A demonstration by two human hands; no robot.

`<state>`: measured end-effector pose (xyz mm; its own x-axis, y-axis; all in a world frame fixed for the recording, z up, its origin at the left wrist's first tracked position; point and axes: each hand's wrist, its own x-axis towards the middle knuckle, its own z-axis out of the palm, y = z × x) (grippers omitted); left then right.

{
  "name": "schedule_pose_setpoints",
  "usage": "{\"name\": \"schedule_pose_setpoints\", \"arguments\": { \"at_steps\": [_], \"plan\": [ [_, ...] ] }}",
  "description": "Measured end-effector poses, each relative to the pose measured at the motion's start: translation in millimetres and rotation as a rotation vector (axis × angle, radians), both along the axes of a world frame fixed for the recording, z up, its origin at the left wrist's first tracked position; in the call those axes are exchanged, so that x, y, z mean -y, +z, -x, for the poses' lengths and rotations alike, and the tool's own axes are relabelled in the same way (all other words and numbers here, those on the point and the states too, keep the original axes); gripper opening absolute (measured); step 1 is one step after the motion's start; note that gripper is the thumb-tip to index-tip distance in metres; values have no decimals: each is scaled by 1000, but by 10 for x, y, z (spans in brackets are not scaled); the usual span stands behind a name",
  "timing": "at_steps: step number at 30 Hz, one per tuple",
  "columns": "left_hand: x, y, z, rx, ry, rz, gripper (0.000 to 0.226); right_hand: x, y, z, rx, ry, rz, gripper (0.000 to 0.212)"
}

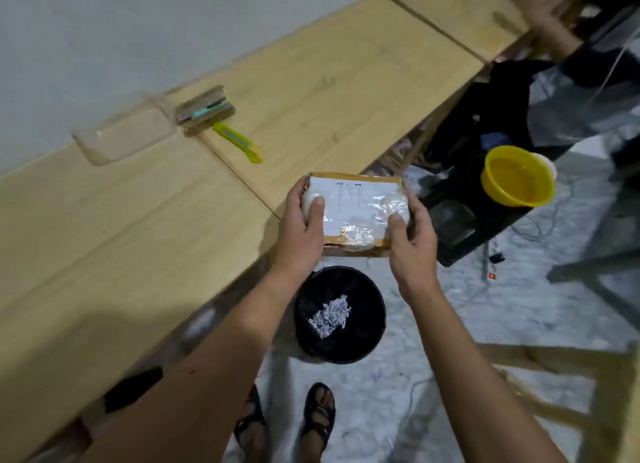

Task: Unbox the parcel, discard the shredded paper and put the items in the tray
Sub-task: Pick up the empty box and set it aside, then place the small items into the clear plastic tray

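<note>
Black bin (341, 315) w/ shredded paper (329, 316), clear tray (124, 133), both hands on parcel (360, 213)

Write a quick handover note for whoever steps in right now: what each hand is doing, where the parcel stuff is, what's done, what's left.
Left hand and right hand: both have a grip on the parcel, one at each end, held in the air just off the table's edge, above the bin.
Parcel: still taped, label side up.
Knife: on the table, beside a small cardboard piece.
Tray: clear, on the table against the wall; nothing visible in it.
Bin: on the floor, some shredded paper already inside.
Left: cut this parcel open, dump its paper, move the items to the tray.
</note>
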<state>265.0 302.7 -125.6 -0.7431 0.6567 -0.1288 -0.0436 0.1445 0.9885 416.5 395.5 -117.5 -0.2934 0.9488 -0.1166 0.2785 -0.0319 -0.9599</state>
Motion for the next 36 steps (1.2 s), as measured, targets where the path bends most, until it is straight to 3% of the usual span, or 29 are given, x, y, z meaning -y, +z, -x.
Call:
{"name": "schedule_pose_setpoints", "arguments": {
  "at_steps": [9,17,21,28,36],
  "plan": [
    [225,-833,-859,84,-206,252,55,347,-749,-1048,70,-109,183,48],
    [415,-1082,-914,71,-214,385,72,520,-1149,-1269,152,-103,275,58],
    [489,-1089,-802,35,-241,383,69,562,-1276,-1348,154,-94,325,59],
    [448,-943,-640,-3,-212,349,62,536,-1127,-1127,116,-16,305,57],
    [523,-273,7,-260,-179,285,64,369,-500,-280,68,165,125,51]
  ]
}}
